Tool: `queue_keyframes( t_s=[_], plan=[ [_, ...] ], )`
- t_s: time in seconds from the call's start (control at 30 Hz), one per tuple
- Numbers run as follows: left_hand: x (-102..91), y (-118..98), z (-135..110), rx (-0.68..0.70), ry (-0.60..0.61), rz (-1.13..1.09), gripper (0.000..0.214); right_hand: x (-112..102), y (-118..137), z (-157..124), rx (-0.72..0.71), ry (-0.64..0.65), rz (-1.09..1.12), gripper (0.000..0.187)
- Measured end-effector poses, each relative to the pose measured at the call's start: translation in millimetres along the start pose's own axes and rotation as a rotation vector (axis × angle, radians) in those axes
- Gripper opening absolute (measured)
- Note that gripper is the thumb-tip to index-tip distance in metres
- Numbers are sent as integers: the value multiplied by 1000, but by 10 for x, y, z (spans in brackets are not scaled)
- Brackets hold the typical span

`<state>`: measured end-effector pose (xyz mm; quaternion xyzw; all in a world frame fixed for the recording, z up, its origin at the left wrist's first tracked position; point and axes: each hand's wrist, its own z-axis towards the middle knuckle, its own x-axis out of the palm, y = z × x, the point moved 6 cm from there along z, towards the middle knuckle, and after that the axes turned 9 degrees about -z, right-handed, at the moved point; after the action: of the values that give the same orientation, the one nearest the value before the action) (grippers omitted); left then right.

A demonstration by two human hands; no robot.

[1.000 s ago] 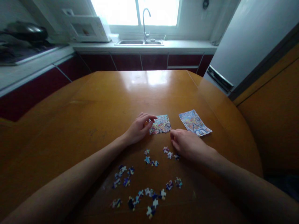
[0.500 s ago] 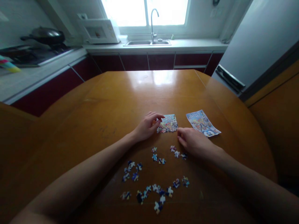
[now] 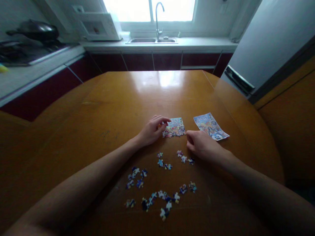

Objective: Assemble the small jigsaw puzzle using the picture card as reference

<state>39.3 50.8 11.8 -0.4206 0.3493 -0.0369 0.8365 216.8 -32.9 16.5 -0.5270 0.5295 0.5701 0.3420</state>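
Note:
A partly assembled jigsaw puzzle (image 3: 175, 127) lies flat on the wooden table, its lower edge uneven. My left hand (image 3: 154, 129) rests at its left side, fingers loosely bent and apart, the fingertips over the puzzle's edge; nothing shows in them. Beside the lower right corner, my right hand (image 3: 200, 143) has its fingers curled together. Whatever those fingers pinch, if anything, is hidden. Past the right hand lies a printed picture sheet (image 3: 211, 126), partly covered by that hand. Loose puzzle pieces (image 3: 160, 163) are scattered nearer to me, between my forearms.
The brown table (image 3: 98, 108) has a rounded edge. More loose pieces (image 3: 168, 198) lie near its front. Beyond stand a counter with a sink (image 3: 142, 40), a white microwave (image 3: 98, 28), and a stove with a dark pan (image 3: 36, 31). A fridge (image 3: 265, 46) is at the right.
The whole view has shifted slightly. The fingers of my right hand have curled in a little more beside the puzzle's corner. My left hand keeps its place at the puzzle's left side.

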Motion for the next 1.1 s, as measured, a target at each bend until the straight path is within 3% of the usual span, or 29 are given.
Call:
queue_keyframes(
  t_s=[0.13, 0.23, 0.33, 0.43, 0.67, 0.9, 1.1],
  plan=[
    [2, 6, 4, -3, -6, -2, 22, -65, 30, -57, -24, 15, -51, 11],
    [3, -7, 10, -1, -7, -1, 22, -149, 157, -225, -130, 47, -85, 8],
    [7, -17, 15, 3, -3, -1, 21, -161, 361, -482, -304, 167, -88, 11],
    [7, -19, 18, 7, -3, -6, 21, -79, 516, -684, -363, 318, -142, 10],
    [8, -20, 21, 3, 12, -1, 21, 166, 740, -775, -391, 461, -303, 11],
    [7, -15, 19, 9, 10, 3, 21, 224, 756, -800, -471, 419, -274, 13],
    [5, -14, 23, 8, 14, 13, 21, 174, 709, -752, -338, 434, -304, 18]
  ],
)
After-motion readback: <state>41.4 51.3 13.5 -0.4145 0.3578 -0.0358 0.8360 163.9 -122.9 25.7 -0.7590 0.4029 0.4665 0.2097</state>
